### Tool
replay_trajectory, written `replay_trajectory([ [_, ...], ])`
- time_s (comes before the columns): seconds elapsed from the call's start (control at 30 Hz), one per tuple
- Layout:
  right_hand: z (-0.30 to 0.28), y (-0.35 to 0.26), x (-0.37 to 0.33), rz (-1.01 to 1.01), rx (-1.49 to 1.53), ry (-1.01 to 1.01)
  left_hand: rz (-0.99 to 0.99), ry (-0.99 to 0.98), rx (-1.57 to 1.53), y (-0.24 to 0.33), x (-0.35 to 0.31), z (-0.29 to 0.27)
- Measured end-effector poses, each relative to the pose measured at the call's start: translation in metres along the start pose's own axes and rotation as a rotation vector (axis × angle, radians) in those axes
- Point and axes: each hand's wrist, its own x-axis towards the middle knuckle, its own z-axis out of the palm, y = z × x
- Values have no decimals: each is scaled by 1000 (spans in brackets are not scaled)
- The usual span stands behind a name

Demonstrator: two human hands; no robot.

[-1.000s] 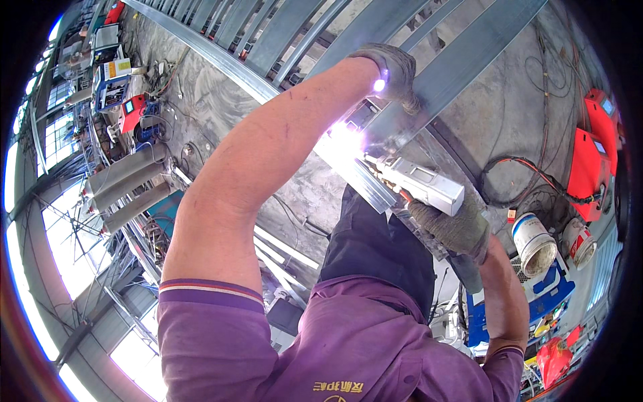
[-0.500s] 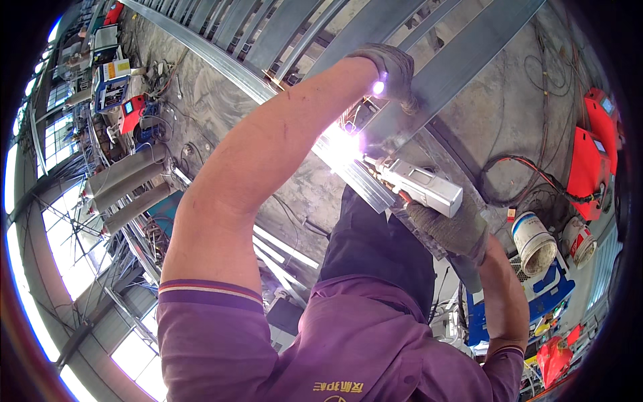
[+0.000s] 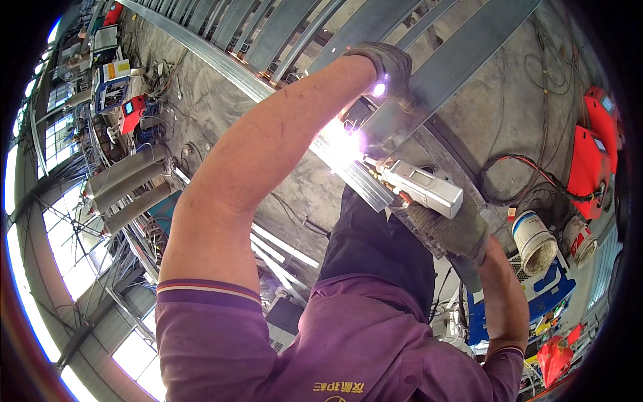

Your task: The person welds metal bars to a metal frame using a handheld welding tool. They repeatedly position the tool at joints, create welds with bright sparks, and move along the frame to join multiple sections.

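Note:
My gloved right hand (image 3: 455, 231) is closed around a silver, boxy welding gun (image 3: 425, 186). Its nozzle meets a white-violet glare (image 3: 343, 144) on the long ribbed metal rail (image 3: 365, 182), where a wide flat metal bar (image 3: 442, 74) joins it. The glare hides the joint itself. Above it, my gloved left hand (image 3: 394, 70) curls over the wide bar, fingers bent down at its side; a small violet light spot shows by the wrist. My left forearm crosses over the rail.
Several parallel metal bars (image 3: 281, 33) run from the rail toward the top. Red machines (image 3: 589, 171) stand at the right, with cables on the concrete floor, a white bucket (image 3: 534, 242) and a blue cart (image 3: 519, 308). Stacked metal beams (image 3: 127, 177) lie at the left.
The bars and rail sit very slightly differently in view, and my left arm has shifted a touch. The welding gun stays at the joint, with the glare still burning.

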Motion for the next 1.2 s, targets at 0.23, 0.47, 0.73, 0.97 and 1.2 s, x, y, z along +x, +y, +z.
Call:
replay_trajectory([
  [0.23, 2, 8, -3, -32, -4, 13, -10, -28, -3, 4, -2, -4],
  [0.47, 0, 5, -6, -4, 22, -9, -9, -86, -10, 4, 1, -7],
  [0.73, 2, 11, -8, -46, 20, 4, 33, -46, 34, -2, 8, 3],
  [0.97, -1, 11, -10, -29, 20, -16, 14, -69, 2, 2, 3, -3],
  [1.2, 3, 24, -16, -9, -27, 24, 44, -21, 44, -5, 12, 5],
])
